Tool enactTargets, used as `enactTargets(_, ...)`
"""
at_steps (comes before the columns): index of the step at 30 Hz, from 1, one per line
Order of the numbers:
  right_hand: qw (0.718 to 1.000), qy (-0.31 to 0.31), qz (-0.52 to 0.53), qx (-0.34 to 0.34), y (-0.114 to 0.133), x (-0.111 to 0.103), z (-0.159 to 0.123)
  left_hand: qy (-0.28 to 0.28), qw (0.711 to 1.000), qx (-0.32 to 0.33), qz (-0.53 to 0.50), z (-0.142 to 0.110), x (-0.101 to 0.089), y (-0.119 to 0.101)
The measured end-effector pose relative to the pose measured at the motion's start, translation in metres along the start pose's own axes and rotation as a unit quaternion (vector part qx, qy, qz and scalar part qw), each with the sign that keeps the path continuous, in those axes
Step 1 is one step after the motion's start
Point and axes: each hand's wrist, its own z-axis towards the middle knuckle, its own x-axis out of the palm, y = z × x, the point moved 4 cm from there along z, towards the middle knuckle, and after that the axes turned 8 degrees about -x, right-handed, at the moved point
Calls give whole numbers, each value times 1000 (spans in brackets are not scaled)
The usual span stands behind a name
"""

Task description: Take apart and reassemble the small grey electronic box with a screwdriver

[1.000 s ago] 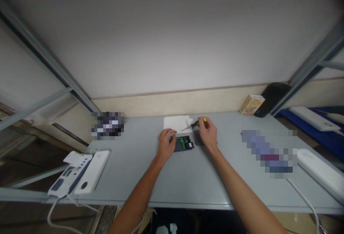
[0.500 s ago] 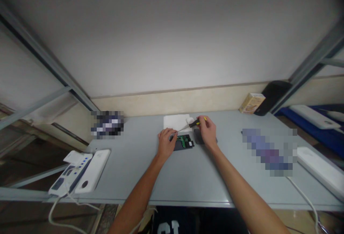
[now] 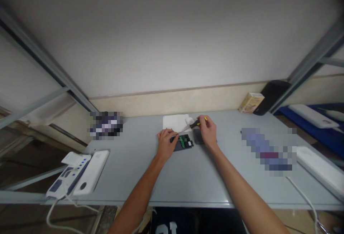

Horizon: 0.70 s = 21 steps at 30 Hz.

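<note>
A small dark device with a bare green circuit board (image 3: 184,142) lies near the middle of the grey table (image 3: 188,176). My left hand (image 3: 166,144) is closed on its left end, fingers curled over the edge. My right hand (image 3: 206,130) grips a screwdriver (image 3: 196,123) with a black and yellow handle. Its shaft slants down and left, the tip close to my left fingers at the board. A dark flat cover piece (image 3: 198,137) sits partly under my right hand. Behind them lies a white sheet (image 3: 174,122).
White power banks (image 3: 80,171) with a cable sit at the table's left front corner. Another white unit (image 3: 319,169) with a cord lies at the right. A small tan box (image 3: 251,103) and a black object (image 3: 271,96) stand at the back right. Metal frame bars slant up on both sides.
The screwdriver tip has swung down and left, from over the white sheet to the board by my left fingers. My left hand shifted slightly onto the device's end.
</note>
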Motion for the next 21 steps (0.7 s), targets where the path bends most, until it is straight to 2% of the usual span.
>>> enactTargets(7,999,37,5,-28,8,1,0,29,999,8,-27,-1,2,-2)
enactTargets(13,999,12,-18,-43,7,0,-2,18,998,-18,-49,5,-8,3)
enactTargets(17,995,56,-51,-67,6,6,-6,40,997,-26,-59,8,-11,14)
enactTargets(21,989,90,-81,-82,9,13,-13,85,995,-27,-48,7,-7,20)
